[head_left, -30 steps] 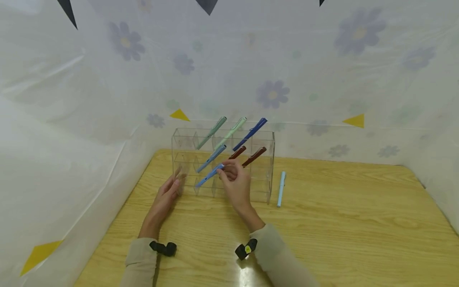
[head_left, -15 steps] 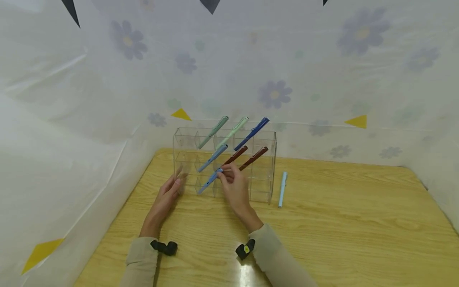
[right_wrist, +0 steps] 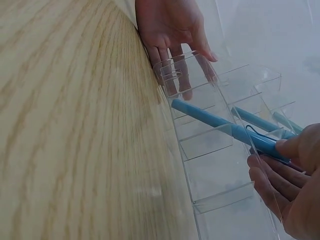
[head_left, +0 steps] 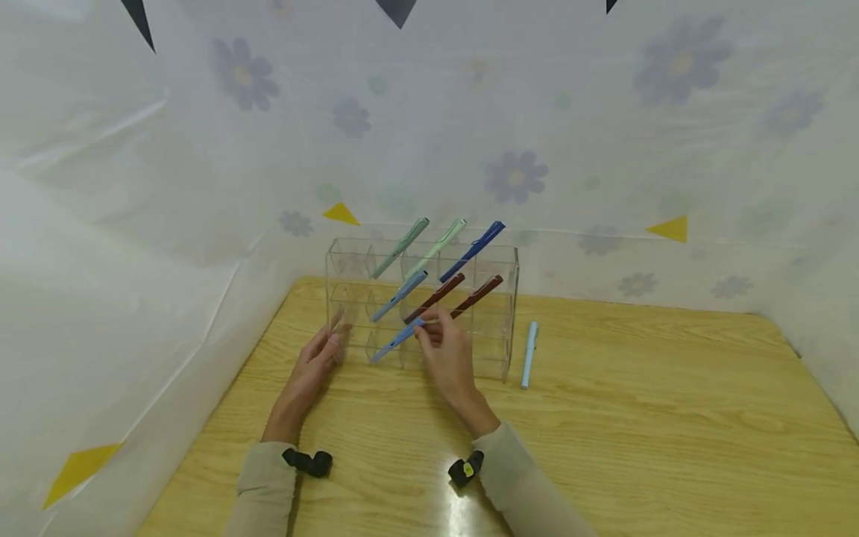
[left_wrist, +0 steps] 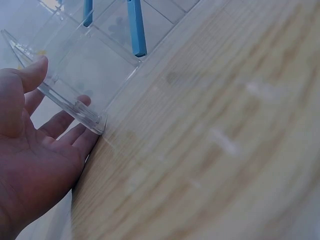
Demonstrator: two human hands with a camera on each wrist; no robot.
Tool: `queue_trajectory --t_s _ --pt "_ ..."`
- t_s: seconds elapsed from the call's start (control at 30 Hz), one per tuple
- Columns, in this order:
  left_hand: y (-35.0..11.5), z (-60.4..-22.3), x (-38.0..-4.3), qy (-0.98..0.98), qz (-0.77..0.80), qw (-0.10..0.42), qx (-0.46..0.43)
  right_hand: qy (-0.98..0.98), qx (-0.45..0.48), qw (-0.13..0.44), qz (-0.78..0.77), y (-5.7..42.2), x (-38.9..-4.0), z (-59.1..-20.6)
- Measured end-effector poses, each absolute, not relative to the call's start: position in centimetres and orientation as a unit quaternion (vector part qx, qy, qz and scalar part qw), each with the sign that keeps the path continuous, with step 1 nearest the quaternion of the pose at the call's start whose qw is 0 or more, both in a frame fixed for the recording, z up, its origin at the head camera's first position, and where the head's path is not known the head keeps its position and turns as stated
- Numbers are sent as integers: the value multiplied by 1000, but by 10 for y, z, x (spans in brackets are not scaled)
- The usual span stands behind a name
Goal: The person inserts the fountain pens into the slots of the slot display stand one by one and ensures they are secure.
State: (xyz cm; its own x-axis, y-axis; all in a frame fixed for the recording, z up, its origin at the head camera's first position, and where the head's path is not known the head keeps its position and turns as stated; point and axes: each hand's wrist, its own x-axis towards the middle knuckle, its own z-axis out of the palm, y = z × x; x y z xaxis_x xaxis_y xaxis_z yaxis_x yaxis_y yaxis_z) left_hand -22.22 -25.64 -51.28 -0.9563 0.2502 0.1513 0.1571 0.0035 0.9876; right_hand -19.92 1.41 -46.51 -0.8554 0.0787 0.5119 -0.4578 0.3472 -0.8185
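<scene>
A clear plastic pen rack (head_left: 493,350) with tiers of compartments stands on the table. My right hand (head_left: 450,354) pinches the upper end of a blue pen (head_left: 396,343) between thumb and fingers. That pen slants in a lowest-tier compartment, its bottom end down at the left. In the right wrist view, its clip faces up near my thumb. My left hand (left_wrist: 40,145) rests at the rack's left end, fairly straight fingers along the side panel (left_wrist: 70,107) and thumb by its front edge. Another blue pen (head_left: 399,296) leans in the tier above.
Two dark red pens (head_left: 478,294) lean in the middle tier. The top tier holds a grey-green pen (head_left: 401,247), a mint pen (head_left: 436,248) and a dark blue pen (head_left: 473,251). A light blue pen (head_left: 529,356) lies on the wooden table (head_left: 637,403) right of the rack.
The pen in my right hand has gone lower in the bottom tier, then its upper end has tilted right as the hand shifted right. My left hand stays at the rack's side.
</scene>
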Motion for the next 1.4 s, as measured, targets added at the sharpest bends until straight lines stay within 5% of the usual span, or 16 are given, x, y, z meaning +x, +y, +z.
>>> queue_trajectory --t_s 0.5,1.0,1.4 --pt "-257 -512 -221 715 683 31 148 -780 132 235 564 47 -184 -439" --pt "-256 -512 -219 724 676 31 134 -746 114 306 581 105 -151 -373" --pt "-259 -511 -220 727 672 40 131 -772 41 313 552 166 -184 -422"
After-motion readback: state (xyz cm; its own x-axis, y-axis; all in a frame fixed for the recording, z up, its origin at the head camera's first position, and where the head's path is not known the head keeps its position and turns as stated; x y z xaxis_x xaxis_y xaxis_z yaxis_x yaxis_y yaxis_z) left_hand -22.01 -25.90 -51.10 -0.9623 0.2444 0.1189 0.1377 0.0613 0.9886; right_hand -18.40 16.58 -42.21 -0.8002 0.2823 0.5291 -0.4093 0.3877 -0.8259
